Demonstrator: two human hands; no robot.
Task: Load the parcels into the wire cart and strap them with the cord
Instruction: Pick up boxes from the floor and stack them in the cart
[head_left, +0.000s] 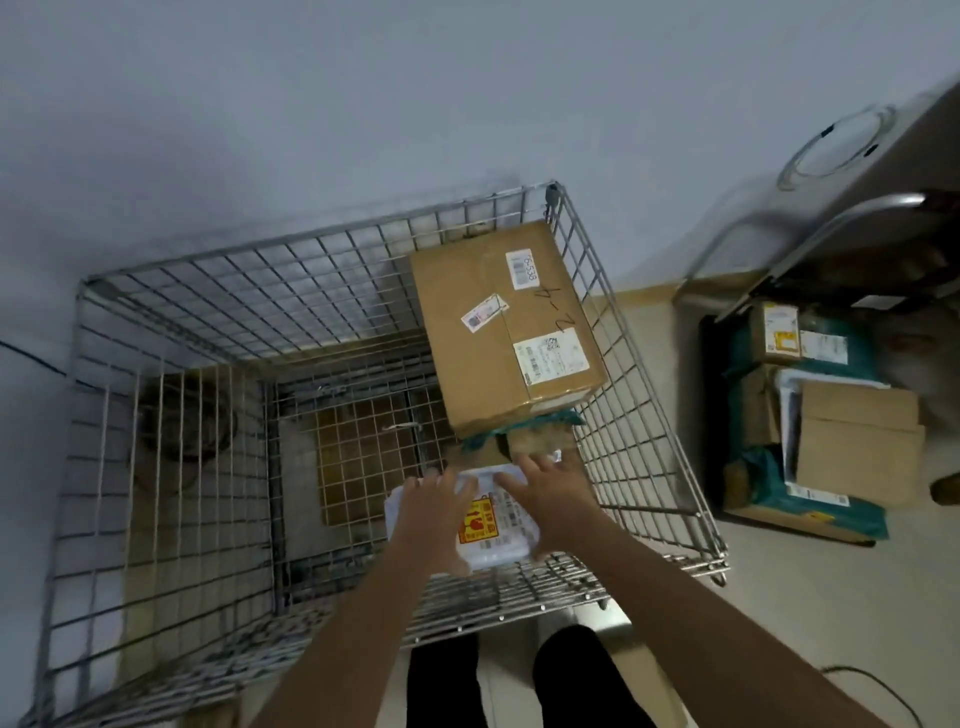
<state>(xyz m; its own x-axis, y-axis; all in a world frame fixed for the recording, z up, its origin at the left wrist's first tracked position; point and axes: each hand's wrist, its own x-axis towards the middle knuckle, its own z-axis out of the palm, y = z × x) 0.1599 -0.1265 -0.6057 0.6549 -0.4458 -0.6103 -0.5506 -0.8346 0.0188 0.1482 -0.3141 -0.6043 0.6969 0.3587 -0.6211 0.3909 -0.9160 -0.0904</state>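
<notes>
Seen from above, a person leans over a wire cart (644, 332) standing against a pale wall, both forearms reaching down inside it. The left hand (434, 512) and right hand (545, 491) hold a white plastic-wrapped parcel (493, 525) with a yellow and red fragile sticker, one hand on each side; the fingers look spread and lightly curled over its edges, though blur hides the exact grip. The parcel sits low, near the cart's front wall. Beyond it, a large cardboard box (498, 332) with shipping labels rests on a smaller box banded in green tape (524, 423). More parcels (810, 431) wait on a flat trolley to the right, well apart from the cart. No cord can be identified for certain. Likely risks: the slick wrap could slip from an open-handed hold and drop a fragile item onto the wire floor; the big box, perched on a smaller one, may tip if nudged; fingers could catch in the mesh.
</notes>
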